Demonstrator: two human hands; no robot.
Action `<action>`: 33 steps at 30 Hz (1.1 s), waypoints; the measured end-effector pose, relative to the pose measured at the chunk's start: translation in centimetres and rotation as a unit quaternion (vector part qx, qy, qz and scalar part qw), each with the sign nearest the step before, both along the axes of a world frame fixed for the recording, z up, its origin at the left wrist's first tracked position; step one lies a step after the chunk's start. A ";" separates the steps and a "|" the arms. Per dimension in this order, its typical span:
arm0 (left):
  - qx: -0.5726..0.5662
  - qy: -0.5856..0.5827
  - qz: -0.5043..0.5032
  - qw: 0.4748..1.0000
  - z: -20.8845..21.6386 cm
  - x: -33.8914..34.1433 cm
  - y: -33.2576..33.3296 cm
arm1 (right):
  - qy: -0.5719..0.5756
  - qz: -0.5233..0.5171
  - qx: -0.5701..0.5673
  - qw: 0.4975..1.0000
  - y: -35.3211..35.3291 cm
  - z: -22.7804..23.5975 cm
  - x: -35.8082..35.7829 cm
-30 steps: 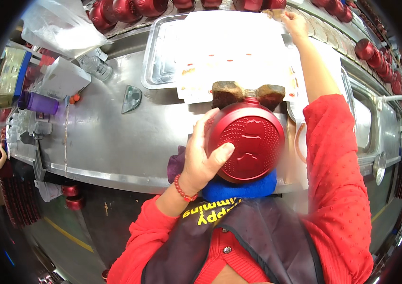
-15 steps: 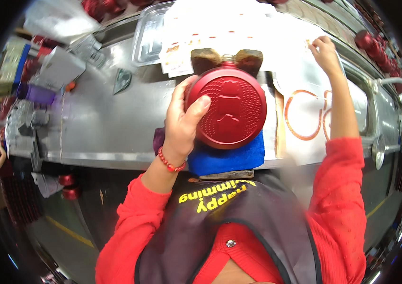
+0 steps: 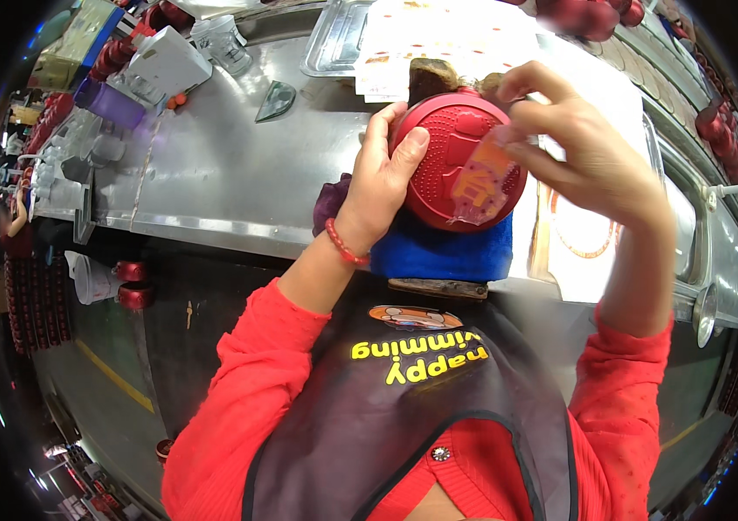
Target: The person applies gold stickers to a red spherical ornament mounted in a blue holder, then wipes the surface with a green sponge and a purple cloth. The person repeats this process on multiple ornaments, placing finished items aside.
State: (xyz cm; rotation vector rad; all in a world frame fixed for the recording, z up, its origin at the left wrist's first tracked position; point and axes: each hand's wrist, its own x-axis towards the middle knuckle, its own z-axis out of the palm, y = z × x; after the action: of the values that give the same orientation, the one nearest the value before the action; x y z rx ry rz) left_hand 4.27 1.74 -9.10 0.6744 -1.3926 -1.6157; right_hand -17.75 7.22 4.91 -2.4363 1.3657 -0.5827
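Note:
A round, flat-faced red bottle (image 3: 438,165) with a raised dotted pattern lies on a folded blue cloth (image 3: 447,247), its neck pointing away between two brown wooden blocks (image 3: 430,80). My left hand (image 3: 382,174) grips its left rim, thumb on the face and fingers around the side. Over the bottle's right part, my right hand (image 3: 582,143) pinches a thin, see-through decal (image 3: 482,184) with an orange-gold design. The decal hangs across the face; whether it touches the surface I cannot tell. A dark purple cloth (image 3: 331,206) is beside my left wrist.
White printed sheets (image 3: 386,61) and a clear tray (image 3: 324,52) lie at the back of the metal table (image 3: 221,174). A glass piece (image 3: 276,102) and a purple cup (image 3: 110,102) are to the left. At right are a sheet with an orange ring (image 3: 582,252) and a ladle (image 3: 706,314).
My right hand has come from the white sheet at the far right to over the bottle, the decal now showing in its fingers. My left hand keeps hold of the bottle; the view has shifted.

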 end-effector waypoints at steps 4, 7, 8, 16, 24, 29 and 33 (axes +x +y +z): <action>-0.228 -0.162 0.107 0.954 0.1 0.5 1.6 | 0.023 -0.077 -0.080 0.994 -0.6 -4.9 0.8; -0.324 -0.250 0.132 0.903 0.1 0.4 2.4 | -0.013 -0.080 -0.119 0.990 -0.5 -6.0 0.5; -0.326 -0.264 0.132 0.898 0.2 0.5 2.5 | -0.014 -0.085 -0.105 0.991 -0.5 -6.1 0.5; -0.330 -0.305 0.112 0.886 0.8 0.9 2.9 | -0.048 -0.095 -0.125 0.987 -0.5 -6.4 1.0; -0.306 -0.279 0.099 0.905 0.6 0.8 2.8 | -0.060 -0.091 -0.126 0.986 -0.8 -6.6 1.0; -0.302 -0.285 0.093 0.905 0.7 1.0 2.9 | -0.069 -0.093 -0.123 0.986 -0.9 -6.7 1.0; -0.308 -0.278 0.098 0.905 0.6 0.9 2.8 | -0.083 -0.094 -0.116 0.985 -0.9 -6.9 1.0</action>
State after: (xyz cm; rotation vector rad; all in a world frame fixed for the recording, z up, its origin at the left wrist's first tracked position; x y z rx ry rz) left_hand 5.13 4.57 -8.47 0.8812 -2.0388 -0.7561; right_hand -16.73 6.29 -1.95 -2.3806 1.5428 -1.0194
